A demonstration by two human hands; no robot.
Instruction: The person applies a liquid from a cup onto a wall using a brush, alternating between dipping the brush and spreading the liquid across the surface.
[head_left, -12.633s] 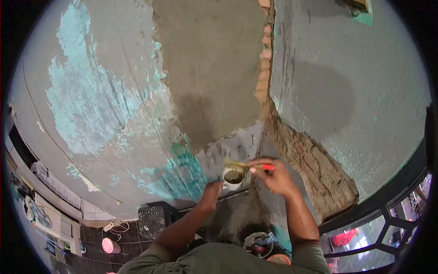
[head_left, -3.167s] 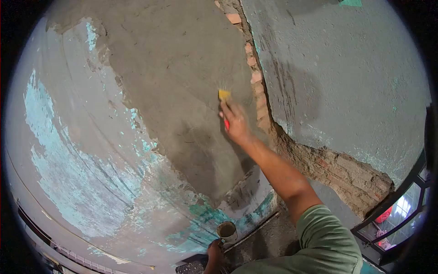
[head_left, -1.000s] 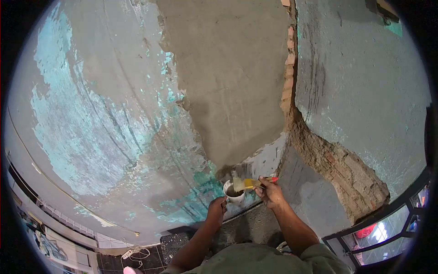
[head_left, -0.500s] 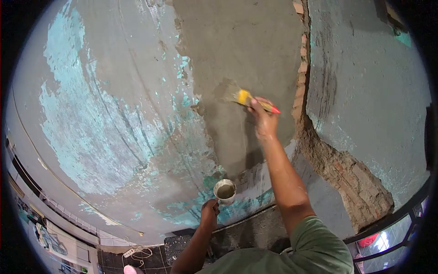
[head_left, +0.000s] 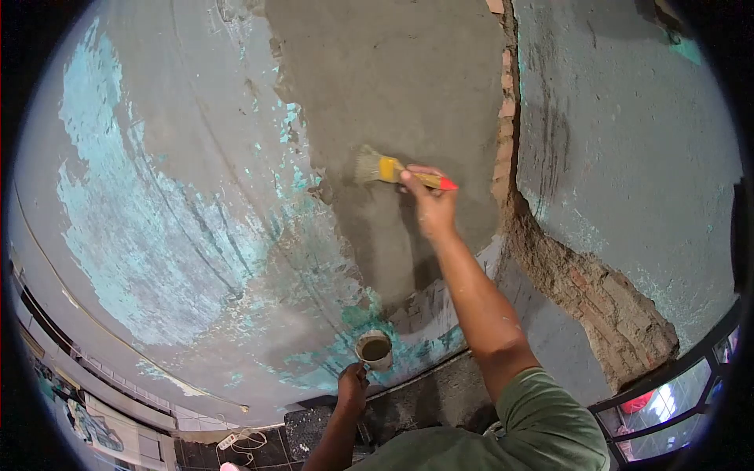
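Right hand (head_left: 434, 206) closed around the brush (head_left: 388, 169), bristles at the plaster; left hand (head_left: 353, 388) gripping the cup (head_left: 374, 348), near the wall's foot. Tilting the cup could spill its contents.

Grey wall (head_left: 660, 141) with flaking turquoise paint (head_left: 157, 243) (exposed brick (head_left: 506, 141) too), seemingly dark floor tiles (head_left: 271, 449).

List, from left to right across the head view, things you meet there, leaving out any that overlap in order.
Light blue paint patch → cup → right hand → upright strip of bare bricks → red object.
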